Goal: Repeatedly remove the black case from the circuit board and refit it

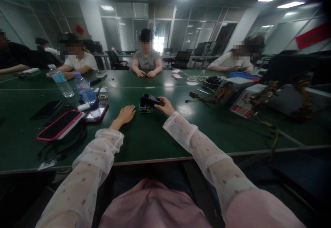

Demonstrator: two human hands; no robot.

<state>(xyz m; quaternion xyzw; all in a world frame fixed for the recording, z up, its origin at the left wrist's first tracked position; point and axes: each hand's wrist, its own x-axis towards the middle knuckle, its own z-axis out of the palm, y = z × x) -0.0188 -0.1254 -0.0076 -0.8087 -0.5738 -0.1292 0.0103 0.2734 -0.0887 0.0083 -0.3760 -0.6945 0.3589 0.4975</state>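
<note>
In the middle of the green table (144,135), my right hand (165,106) grips the right end of a black device (151,99). The device is tilted over a small circuit board (146,109), its left end the higher one. Whether the two touch I cannot tell. My left hand (126,114) rests palm down on the table to the left of the board, fingers spread and holding nothing.
Two water bottles (60,81) and several phones (60,125) with black cables lie at the left. Power supplies (244,100) and bundled wires (223,92) fill the right side. A person (147,60) sits opposite, others further left and right.
</note>
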